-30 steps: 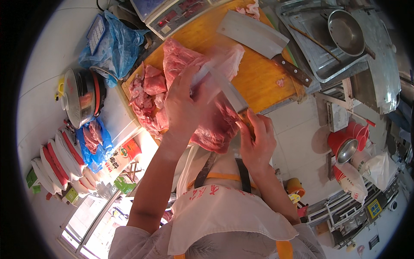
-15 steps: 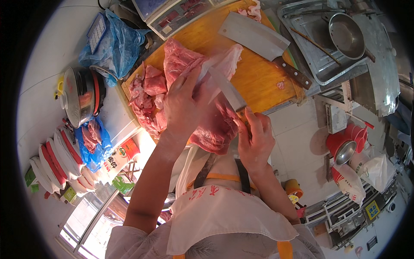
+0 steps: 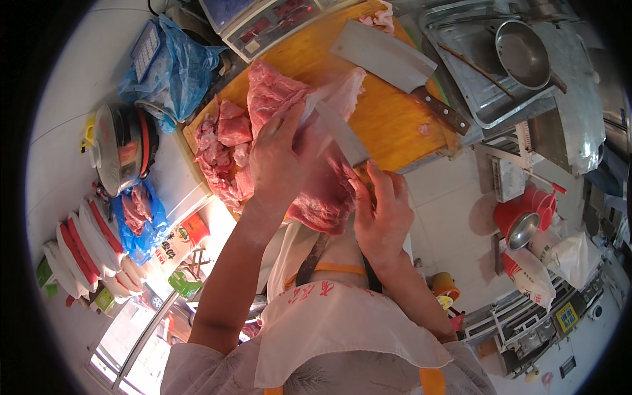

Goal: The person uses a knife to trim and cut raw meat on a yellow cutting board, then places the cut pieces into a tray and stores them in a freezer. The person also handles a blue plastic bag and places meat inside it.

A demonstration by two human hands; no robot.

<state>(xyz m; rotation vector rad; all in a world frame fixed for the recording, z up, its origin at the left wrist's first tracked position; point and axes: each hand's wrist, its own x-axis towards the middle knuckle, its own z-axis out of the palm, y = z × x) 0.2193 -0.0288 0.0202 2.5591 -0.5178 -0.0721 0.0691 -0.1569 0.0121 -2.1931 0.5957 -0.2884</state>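
A large slab of raw meat [image 3: 324,201] with a pale fatty edge lies at the near side of the wooden cutting board [image 3: 395,135]. My left hand [image 3: 282,155] grips the slab, its fingers curled at the fatty layer. In my closed right hand [image 3: 385,210] is a knife [image 3: 342,138], held by its wooden handle. The blade slants up and left across the slab, its tip close to my left fingers, against the fatty layer. Cut meat pieces [image 3: 227,155] are heaped left of the slab.
A cleaver [image 3: 385,56] lies on the board's far right. Behind stands a scale [image 3: 266,33]. To the right are a metal tray [image 3: 487,118] and a small pan [image 3: 523,54]. Left are a blue plastic bag [image 3: 178,72], a lidded pot [image 3: 118,148] and more bagged meat [image 3: 137,209].
My right hand and the knife have shifted slightly left, toward the slab. The left hand keeps its hold on the meat. The whole view has drifted a little.
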